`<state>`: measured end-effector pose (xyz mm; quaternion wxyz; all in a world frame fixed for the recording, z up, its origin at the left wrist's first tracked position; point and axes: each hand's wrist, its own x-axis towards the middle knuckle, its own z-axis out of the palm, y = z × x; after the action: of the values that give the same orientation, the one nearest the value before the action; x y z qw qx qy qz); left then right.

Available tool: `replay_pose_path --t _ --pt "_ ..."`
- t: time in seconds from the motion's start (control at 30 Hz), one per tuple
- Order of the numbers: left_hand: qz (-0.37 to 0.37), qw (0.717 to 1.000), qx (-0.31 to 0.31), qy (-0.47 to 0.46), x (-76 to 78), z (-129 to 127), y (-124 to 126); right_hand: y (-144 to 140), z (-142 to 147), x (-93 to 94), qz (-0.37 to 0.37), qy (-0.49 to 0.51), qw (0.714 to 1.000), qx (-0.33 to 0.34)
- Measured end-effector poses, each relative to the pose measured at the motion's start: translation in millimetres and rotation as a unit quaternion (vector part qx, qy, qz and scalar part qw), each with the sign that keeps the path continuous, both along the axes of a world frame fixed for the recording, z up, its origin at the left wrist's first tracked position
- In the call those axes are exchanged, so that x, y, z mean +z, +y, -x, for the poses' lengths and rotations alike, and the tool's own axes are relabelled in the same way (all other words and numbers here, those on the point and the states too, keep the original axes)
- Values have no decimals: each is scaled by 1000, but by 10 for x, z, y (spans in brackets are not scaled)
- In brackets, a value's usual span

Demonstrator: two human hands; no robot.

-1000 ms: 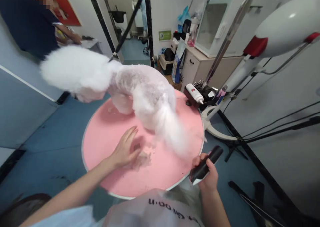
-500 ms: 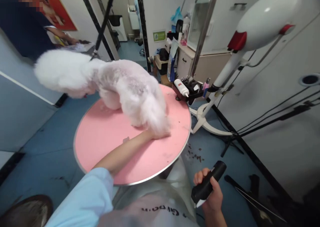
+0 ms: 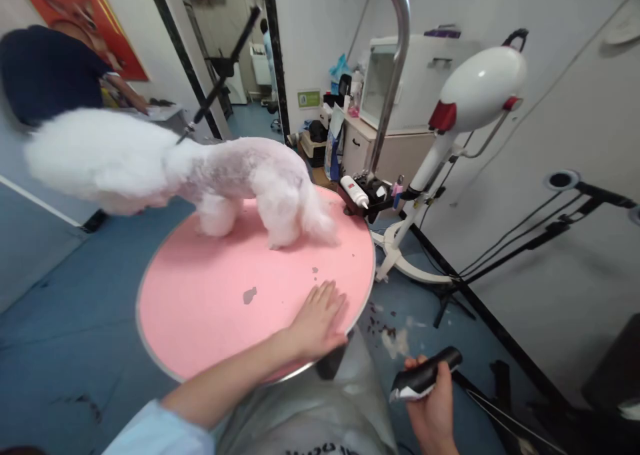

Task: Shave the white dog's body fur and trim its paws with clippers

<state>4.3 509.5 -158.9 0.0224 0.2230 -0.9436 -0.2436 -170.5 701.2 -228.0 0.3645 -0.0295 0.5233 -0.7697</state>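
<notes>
A fluffy white dog (image 3: 225, 175) stands on the round pink grooming table (image 3: 195, 308), its head to the left and its tail to the right. Its body is clipped short, while the head and legs stay fuller. My left hand (image 3: 316, 321) lies flat near the table's front right edge, fingers stretched out and apart from the dog. Off the table at lower right, my right hand (image 3: 434, 395) grips a black hair clipper (image 3: 425, 377), its pale blade end pointing left.
A black strap (image 3: 227, 68) runs up from the dog's neck. A small tray (image 3: 380, 191) with a white bottle (image 3: 355, 191) sits by the metal post (image 3: 395, 61). A white stand dryer (image 3: 480, 88) is at right. At far left, a person in dark clothes (image 3: 55, 75) bends over a counter.
My left hand has moved from the dog's rear to the table's front edge. The dog now stands higher on its hind legs. The clipper remains in my right hand, and the view has shifted.
</notes>
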Motion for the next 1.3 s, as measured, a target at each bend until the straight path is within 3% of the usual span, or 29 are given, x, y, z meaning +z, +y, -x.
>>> replay_pose_path --t 0.03,0.07,0.1,0.17,0.23,0.33,0.43,0.53,0.6,0.77,0.87,1.0,1.07,1.17,1.23,1.3 --pt "-29 999 2 -26 -32 -256 32 -39 -5 -3 -7 2 1000 -5" --pt "-65 996 -62 -26 -69 -477 70 -89 -13 10 -15 -2 1000 -15" --pt "-100 985 -141 8 -105 -663 106 -151 -22 42 -22 -8 999 -25" --pt "-136 970 -173 103 -155 -954 118 -309 -46 156 -30 -12 999 -18" --pt "-128 974 -98 158 -164 -1202 -2 -511 -100 320 -42 -18 999 5" --pt "-118 978 27 168 -124 -1595 -380 -900 -312 574 -61 -32 996 54" --pt "-157 968 63 184 -44 -1942 -748 -1405 -759 761 -77 -41 993 74" --pt "-229 950 78 196 99 -2114 -921 -1929 -1424 904 -112 -17 990 81" --pt "-291 932 88 197 229 -2151 -943 -2191 -1922 1015 -126 19 984 128" --pt "-417 870 191 179 600 -2312 -916 -2384 -2920 1430 -151 89 955 239" --pt "-453 856 194 157 851 -2478 -942 -2324 -3186 1700 -138 126 948 256" --pt "-452 872 174 70 1066 -2640 -1037 -2231 -3249 1894 -154 124 953 230" --pt "-420 888 182 38 1016 -2759 -1108 -2216 -3216 1899 -175 119 955 209" --pt "-365 887 282 -14 713 -3148 -1236 -2263 -3128 1865 -215 90 952 197" --pt "-333 857 391 -45 436 -3611 -1286 -2338 -3081 1856 -228 72 946 220" --pt "-281 794 532 -93 214 -4236 -1262 -2432 -3086 1860 -237 69 933 262"
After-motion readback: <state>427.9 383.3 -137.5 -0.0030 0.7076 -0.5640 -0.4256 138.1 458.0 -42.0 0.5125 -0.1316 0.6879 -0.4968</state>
